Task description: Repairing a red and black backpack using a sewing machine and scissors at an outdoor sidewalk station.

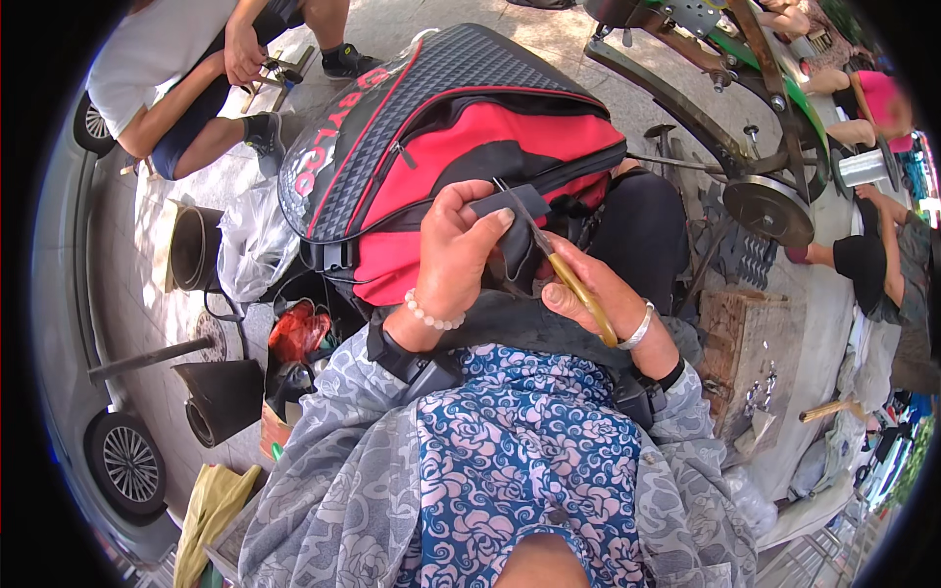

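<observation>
My left hand point(456, 240) pinches a small dark grey piece of flat material point(509, 203) between thumb and fingers. In my right hand point(598, 289) is a pair of scissors with yellow handles point(578, 292). Their narrow metal blades point(526, 208) point up and left, lying across the grey piece beside my left thumb; I cannot tell whether they are cutting into it. Both hands are over the near side of a large red and black zippered bag point(461, 147), which lies in front of me. Dark cloth hangs below the hands and covers part of my lap.
Rolls of dark sheet material point(221, 402) and a white plastic bag point(257, 240) are at left, near a parked car point(69, 323). A wooden box point(740, 343) and a green-framed machine with a wheel point(769, 209) stand at right. Another person point(186, 69) sits at far left.
</observation>
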Tool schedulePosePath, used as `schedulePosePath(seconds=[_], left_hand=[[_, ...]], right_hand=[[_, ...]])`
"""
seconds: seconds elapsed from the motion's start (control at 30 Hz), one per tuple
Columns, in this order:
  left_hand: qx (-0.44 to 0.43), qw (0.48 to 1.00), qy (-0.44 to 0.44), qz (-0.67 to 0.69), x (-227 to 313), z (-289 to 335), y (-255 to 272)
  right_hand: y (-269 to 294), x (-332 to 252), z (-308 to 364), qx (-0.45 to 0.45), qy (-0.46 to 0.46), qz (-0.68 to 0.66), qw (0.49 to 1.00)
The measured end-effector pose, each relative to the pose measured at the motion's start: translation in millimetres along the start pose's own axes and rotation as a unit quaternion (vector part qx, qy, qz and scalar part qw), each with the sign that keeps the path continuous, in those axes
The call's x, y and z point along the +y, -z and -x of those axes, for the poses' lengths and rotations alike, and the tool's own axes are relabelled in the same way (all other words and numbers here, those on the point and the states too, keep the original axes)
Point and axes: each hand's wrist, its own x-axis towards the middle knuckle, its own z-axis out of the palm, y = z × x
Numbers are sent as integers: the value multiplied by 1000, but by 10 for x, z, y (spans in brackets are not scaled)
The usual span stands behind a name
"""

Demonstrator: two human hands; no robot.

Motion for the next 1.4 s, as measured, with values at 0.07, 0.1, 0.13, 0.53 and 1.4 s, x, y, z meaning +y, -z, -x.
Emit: schedulePosePath(seconds=[0.07,0.1,0.13,0.53,1.4], left_hand=[[11,1000,-14,24,-8,4,-6],[12,999,-16,34,-8,7,-1],[12,999,-18,44,-8,10,4],[1,1000,-18,14,-41,-9,55],[23,998,-14,57,-38,-8,144]], right_hand=[[-7,21,-14,2,9,10,1000],[-8,32,-19,2,18,20,1000],[-4,39,-24,2,18,19,1000],[9,68,-61,-12,21,27,999],[-109,284,-151,112,43,92,989]])
